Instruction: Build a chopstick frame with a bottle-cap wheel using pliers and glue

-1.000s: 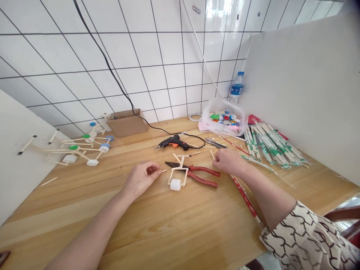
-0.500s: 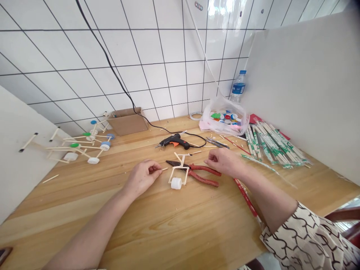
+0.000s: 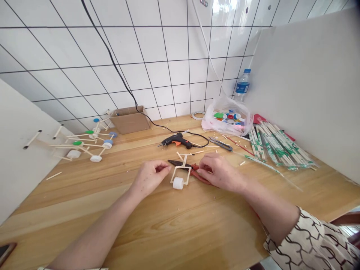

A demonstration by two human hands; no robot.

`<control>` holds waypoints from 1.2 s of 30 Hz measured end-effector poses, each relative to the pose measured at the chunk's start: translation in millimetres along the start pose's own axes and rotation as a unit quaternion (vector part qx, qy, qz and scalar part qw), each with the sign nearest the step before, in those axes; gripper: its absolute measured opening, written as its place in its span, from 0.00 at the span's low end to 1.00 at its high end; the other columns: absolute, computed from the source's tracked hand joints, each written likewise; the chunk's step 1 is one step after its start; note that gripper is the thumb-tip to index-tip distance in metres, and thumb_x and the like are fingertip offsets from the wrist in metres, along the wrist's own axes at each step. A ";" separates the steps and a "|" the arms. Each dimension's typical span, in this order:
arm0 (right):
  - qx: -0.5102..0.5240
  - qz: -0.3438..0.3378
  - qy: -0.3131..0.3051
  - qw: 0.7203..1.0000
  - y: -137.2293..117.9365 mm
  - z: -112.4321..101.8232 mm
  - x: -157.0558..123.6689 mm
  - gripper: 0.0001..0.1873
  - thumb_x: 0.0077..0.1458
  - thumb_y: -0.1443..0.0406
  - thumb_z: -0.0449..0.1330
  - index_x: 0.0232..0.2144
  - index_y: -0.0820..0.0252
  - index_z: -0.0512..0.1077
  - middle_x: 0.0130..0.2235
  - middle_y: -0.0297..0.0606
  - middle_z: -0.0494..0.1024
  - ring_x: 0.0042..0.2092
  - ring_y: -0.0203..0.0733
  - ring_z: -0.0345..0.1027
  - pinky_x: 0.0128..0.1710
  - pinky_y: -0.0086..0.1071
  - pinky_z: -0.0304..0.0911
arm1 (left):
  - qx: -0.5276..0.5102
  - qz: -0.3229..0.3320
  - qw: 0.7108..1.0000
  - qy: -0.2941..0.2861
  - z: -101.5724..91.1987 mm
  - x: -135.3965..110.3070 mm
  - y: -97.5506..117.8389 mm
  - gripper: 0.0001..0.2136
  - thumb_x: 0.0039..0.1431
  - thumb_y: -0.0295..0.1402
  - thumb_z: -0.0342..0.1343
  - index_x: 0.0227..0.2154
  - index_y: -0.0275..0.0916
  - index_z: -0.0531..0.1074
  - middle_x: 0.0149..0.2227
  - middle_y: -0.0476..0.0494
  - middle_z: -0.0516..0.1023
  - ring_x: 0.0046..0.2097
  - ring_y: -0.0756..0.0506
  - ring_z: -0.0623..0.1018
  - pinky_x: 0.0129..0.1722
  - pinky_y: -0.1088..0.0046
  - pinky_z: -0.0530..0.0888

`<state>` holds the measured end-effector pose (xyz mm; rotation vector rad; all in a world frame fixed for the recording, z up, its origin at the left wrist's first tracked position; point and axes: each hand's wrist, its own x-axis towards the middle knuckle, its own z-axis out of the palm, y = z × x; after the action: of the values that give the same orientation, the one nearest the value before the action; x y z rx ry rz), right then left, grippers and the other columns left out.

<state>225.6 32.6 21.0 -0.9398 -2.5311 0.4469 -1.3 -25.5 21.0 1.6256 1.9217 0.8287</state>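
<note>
At mid-frame my right hand (image 3: 222,173) is curled over the red handles of the pliers (image 3: 176,163), whose dark nose points left on the worktop (image 3: 174,225). My left hand (image 3: 150,178) lies just left of it, fingers bunched narrow; I cannot tell whether they pinch anything. Between my hands sits the small stick frame (image 3: 181,168) with its white bottle cap (image 3: 178,183); the glue gun (image 3: 176,140) lies just above.

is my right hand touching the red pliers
Touching. The head view shows the right hand with its fingers laid over the handles of the red pliers, with no gap between them; only the dark nose sticks out past the hand.
</note>
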 end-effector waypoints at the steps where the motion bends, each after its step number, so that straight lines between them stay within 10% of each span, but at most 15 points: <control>1: 0.002 -0.009 -0.001 1.000 -1.4 2.1 -0.3 0.11 0.57 0.63 0.57 0.24 0.60 0.69 0.29 0.37 0.73 0.33 0.37 0.65 0.34 0.29 0.58 | -0.006 -0.009 1.000 -0.010 0.4 0.1 2.7 0.13 0.47 0.41 0.54 0.24 0.37 0.78 0.23 0.47 0.78 0.26 0.47 0.72 0.27 0.74 0.66; 23: -0.036 -0.059 -0.040 0.997 -9.3 10.6 -0.8 0.07 0.56 0.69 0.55 0.29 0.61 0.73 0.32 0.40 0.76 0.36 0.41 0.68 0.41 0.34 0.60 | -0.103 -0.092 0.984 -0.110 12.7 8.8 5.9 0.10 0.41 0.39 0.56 0.16 0.37 0.70 0.15 0.53 0.67 0.20 0.51 0.65 0.22 0.76 0.59; 36: 0.004 -0.031 0.000 1.000 -9.8 11.2 -0.2 0.06 0.55 0.69 0.57 0.28 0.61 0.73 0.30 0.38 0.74 0.33 0.38 0.67 0.37 0.31 0.60 | -0.134 -0.037 0.985 -0.102 11.5 5.1 3.4 0.13 0.47 0.44 0.54 0.24 0.37 0.72 0.21 0.49 0.73 0.25 0.49 0.71 0.26 0.75 0.65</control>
<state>215.2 23.7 15.4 -0.8569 -2.5484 0.4373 8.2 -18.5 15.5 1.4122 1.6407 0.8172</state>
